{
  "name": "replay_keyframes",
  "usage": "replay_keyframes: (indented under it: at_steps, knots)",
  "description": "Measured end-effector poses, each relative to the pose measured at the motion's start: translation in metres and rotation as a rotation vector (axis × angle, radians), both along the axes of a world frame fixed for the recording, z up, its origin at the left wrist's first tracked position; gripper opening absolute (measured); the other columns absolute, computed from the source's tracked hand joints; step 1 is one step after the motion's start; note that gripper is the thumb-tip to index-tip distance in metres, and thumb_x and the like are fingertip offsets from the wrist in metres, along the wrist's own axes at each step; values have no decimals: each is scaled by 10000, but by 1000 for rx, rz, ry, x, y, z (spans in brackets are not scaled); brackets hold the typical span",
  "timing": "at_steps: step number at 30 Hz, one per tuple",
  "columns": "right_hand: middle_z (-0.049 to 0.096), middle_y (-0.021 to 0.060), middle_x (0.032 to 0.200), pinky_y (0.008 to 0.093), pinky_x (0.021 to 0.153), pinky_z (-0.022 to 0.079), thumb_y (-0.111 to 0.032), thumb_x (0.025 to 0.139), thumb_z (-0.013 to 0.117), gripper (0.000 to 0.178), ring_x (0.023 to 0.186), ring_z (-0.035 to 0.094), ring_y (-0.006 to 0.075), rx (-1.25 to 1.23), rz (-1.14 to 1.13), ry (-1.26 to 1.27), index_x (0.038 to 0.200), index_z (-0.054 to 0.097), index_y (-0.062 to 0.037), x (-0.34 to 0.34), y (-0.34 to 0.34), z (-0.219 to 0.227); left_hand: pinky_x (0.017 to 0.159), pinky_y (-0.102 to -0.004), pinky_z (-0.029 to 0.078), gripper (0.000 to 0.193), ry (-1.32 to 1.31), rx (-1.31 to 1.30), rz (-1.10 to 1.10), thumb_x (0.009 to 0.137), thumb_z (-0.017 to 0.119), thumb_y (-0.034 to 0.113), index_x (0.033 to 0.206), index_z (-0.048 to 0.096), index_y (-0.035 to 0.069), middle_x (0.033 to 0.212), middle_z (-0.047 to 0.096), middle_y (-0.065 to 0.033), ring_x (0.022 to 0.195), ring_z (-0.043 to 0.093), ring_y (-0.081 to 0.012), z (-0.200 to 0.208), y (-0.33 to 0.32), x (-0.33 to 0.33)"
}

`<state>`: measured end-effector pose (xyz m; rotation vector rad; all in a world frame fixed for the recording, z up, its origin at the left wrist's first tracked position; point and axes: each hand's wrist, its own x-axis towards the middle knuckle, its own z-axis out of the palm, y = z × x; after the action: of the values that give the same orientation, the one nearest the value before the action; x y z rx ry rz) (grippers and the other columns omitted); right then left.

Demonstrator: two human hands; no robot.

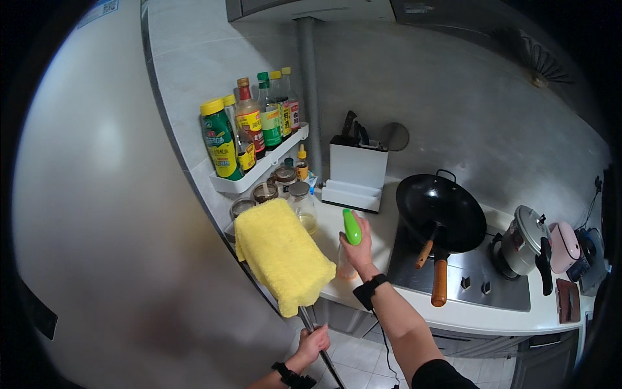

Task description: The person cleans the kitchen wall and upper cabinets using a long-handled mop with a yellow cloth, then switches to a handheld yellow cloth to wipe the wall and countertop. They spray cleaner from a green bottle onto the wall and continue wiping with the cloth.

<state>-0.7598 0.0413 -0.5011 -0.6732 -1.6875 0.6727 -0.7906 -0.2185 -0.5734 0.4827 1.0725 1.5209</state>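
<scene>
My left hand [313, 341] is wrapped round the metal pole [308, 318] of a long-handled flat mop. A fluffy yellow cloth [282, 253] covers its head, which is raised to about counter height beside the jars. My right hand [359, 249] grips a spray bottle [352, 227] with a green top and a see-through body, partly hidden by my fingers. The bottle is upright over the counter's near edge, just right of the yellow cloth. Whether its base touches the counter I cannot tell.
Sauce bottles [249, 120] line a white wall shelf [259, 170], with glass jars [301, 201] below. A white knife holder [355, 170] stands at the back. Right are a black wok [440, 207] on the stove [505, 293] and a pressure cooker [522, 243]. A tall smooth panel [129, 227] borders the left.
</scene>
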Motion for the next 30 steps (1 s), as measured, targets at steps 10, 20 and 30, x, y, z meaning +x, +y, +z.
replay_keyframes:
  at_steps: [10,20,30]
  knots:
    - [590,91,1091,270,842,447,-30,755,621,459,963,558,129,-303,411,74,1197,500,-11,87,-113,49,394,-296,254,464,-21,39,-36,886,498,222,484,285,129,407,266,13,352,269,-126,6,-2,-3]
    - [609,68,1061,284,812,469,-34,730,609,456,906,575,127,-371,355,-116,1180,533,-40,272,-169,208,380,-291,274,455,2,108,-94,896,472,213,485,298,127,401,257,16,328,254,-111,39,-2,15]
    - [615,45,860,281,685,462,-147,754,640,283,764,559,124,-157,-314,9,1003,595,-21,409,-86,313,352,-283,271,401,-7,201,-163,921,433,175,538,323,132,402,258,19,313,245,-102,57,19,41]
